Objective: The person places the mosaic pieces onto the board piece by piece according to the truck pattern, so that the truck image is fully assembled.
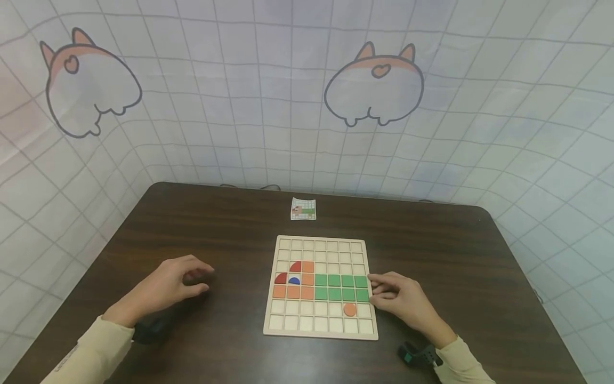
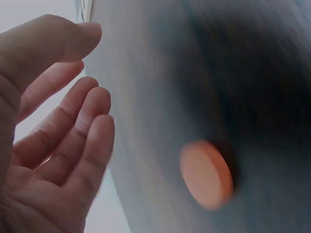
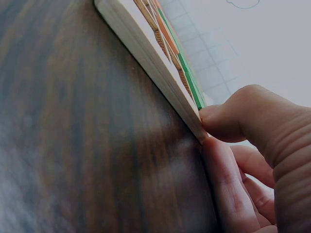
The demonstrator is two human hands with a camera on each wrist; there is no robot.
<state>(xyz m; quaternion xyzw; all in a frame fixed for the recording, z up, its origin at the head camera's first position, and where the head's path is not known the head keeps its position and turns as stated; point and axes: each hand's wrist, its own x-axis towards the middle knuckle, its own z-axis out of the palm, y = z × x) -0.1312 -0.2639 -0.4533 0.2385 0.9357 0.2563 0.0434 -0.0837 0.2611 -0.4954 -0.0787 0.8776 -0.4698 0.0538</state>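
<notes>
A light wooden grid board (image 1: 321, 335) lies on the table, with green squares (image 1: 334, 294), orange squares (image 1: 293, 292), red quarter-round pieces (image 1: 296, 266) and a blue half-round piece (image 1: 294, 280) set in its cells. One orange disc (image 1: 350, 309) sits in a lower-right cell. My right hand (image 1: 405, 300) touches the board's right edge, thumb and fingertips apart along it. Left of the board, my left hand (image 1: 165, 285) holds nothing, its fingers loosely bent. Another orange disc (image 2: 206, 174) lies on the table near that hand; the head view does not show it.
Behind the board lies a small card (image 1: 303, 209) printed with a coloured grid picture. The dark wooden table (image 1: 230, 224) has a patterned white curtain (image 1: 240, 106) around its back and sides. Dark straps (image 1: 414, 356) with cameras sit on both wrists.
</notes>
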